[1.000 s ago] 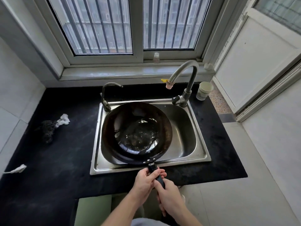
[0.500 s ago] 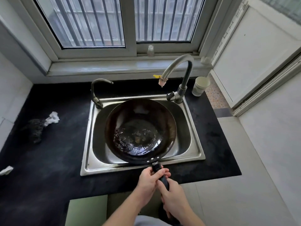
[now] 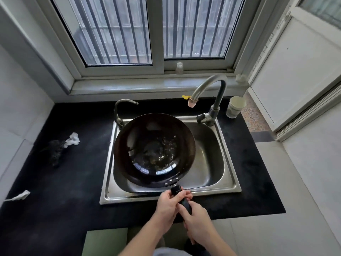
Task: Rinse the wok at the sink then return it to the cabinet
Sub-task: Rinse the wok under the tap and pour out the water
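A dark round wok [image 3: 154, 150] sits over the left part of the steel sink [image 3: 228, 174], with water pooled and rippling in its bottom. Its black handle [image 3: 177, 191] points toward me over the sink's front rim. My left hand [image 3: 168, 206] grips the handle close to the wok. My right hand [image 3: 198, 220] grips the same handle just behind it, nearer my body. The tall curved faucet [image 3: 212, 93] stands at the sink's back right; its spout hangs beyond the wok's far right rim, and no stream of water shows.
A smaller bent tap [image 3: 120, 111] stands at the sink's back left. On the black counter [image 3: 73, 182] lie a dark scrubber [image 3: 55, 152], a white rag [image 3: 72, 139] and a paper scrap [image 3: 20, 195]. A paper cup [image 3: 236, 107] stands at the back right. A barred window is behind.
The wok has shifted left in the sink and the water inside has swirled. Both hands keep their hold on the handle.
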